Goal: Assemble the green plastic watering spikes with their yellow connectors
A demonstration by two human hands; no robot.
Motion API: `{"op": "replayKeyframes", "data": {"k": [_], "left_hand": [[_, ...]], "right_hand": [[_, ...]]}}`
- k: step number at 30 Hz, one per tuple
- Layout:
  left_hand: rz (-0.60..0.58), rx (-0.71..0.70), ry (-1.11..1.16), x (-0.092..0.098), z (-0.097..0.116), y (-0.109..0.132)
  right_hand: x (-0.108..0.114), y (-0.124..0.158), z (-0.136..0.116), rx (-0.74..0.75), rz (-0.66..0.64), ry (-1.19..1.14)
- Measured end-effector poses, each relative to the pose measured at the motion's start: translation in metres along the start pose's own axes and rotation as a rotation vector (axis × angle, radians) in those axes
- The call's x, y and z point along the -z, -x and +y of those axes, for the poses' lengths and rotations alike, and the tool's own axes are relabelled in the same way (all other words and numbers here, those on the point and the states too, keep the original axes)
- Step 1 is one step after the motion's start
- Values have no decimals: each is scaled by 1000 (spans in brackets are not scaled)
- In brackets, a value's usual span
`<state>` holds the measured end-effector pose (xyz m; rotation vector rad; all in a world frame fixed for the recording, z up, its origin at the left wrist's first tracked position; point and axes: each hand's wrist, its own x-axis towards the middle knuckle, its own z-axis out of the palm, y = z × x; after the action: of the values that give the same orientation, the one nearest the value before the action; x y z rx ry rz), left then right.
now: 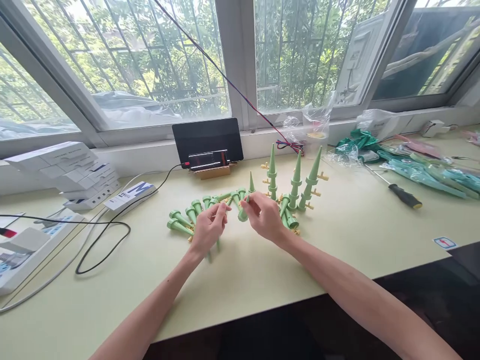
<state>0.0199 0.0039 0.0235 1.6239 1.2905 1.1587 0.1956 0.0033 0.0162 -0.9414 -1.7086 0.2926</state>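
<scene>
My right hand (264, 215) pinches a green plant watering spike (243, 216), its wide round end hanging below my fingertips. To its left, my left hand (210, 222) has thumb and fingers pressed together; a green sliver shows at the fingertips, but what they hold is mostly hidden. Blurred green tips show below that hand. A fan of green spikes (180, 222) with yellow valves lies behind and left of it. Stacked spikes (296, 182) stand upright beyond my right hand, yellow valves sticking out. More spikes (287, 212) lie beside that hand, partly covered by it.
A tablet (208, 140) leans at the window with a phone (208, 160) before it. White boxes (71, 170), a power strip (41, 250) and looping cables (101, 272) occupy the left. On the right lie a screwdriver (405, 196) and green plastic bags (423, 172).
</scene>
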Motion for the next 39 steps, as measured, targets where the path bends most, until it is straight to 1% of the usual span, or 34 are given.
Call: {"op": "replayKeyframes", "data": {"k": [4,6,8,11,14,18,20,22,31,35,39], "left_hand": [[-51,-123,-217,-5,-3,5],[-118,-195,-309,-8,-5,8],[-170,-237,-349,-10,-6,10],[-215,-277,-405,-11,-7,12],[-227,-302,-446,-11,-9,12],[-229,-324,-465,-11,-11,12],[-243,-330,-479,-12,-12,13],[-259,-336,-496,-13,-12,14],[-283,-350,-519,-14,-10,15],[-285,-360,-528,-14,-11,15],[-236,-368,-518,-14,-12,15]], "right_hand": [[15,-11,-2,81,-1,80],[26,-22,-6,71,27,130],[35,-35,-9,55,46,145],[41,-49,-8,70,23,155],[37,-51,2,109,3,183],[25,-39,21,94,3,232],[21,-32,28,97,-45,244],[18,-27,33,89,-66,258],[17,-24,35,16,-45,336],[17,-23,36,31,-31,336],[14,-20,39,80,-6,328]]}}
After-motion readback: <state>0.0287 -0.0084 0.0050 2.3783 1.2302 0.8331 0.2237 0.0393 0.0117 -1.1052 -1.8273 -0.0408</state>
